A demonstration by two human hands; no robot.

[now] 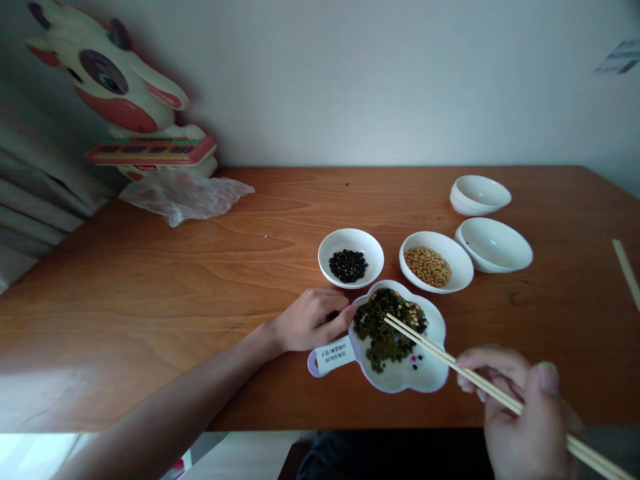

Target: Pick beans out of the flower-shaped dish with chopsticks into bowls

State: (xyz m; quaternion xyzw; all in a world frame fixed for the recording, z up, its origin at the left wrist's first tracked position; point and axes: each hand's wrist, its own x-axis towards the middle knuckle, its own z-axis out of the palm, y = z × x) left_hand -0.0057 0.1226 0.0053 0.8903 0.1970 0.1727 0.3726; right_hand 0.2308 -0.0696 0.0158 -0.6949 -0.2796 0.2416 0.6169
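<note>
While the left hand (310, 321) rests its curled fingers against a white flower-shaped dish (431, 373), bracing it, the right hand (520, 407) firmly grips pale wooden chopsticks (425, 350). Their tips stay narrow (a steady, controlled pinch) above the dark green beans (385, 340).

A wooden counter (150, 293) carries a spread of white dishes. Just past the left hand (313, 320) sits a handled, flower-shaped plate (425, 377) heaped with mixed beans, its rim near the right hand (520, 407). Beyond the left hand stands a bowl of black beans (351, 237); farther along, ahead of the right hand, a bowl of yellow beans (436, 245), touching distance from a wide bowl (493, 245) and a smaller bowl (480, 195). A crumpled plastic bag (183, 198) lies far off past the left hand. A thin wooden stick (626, 273) lies beyond the right hand.
</note>
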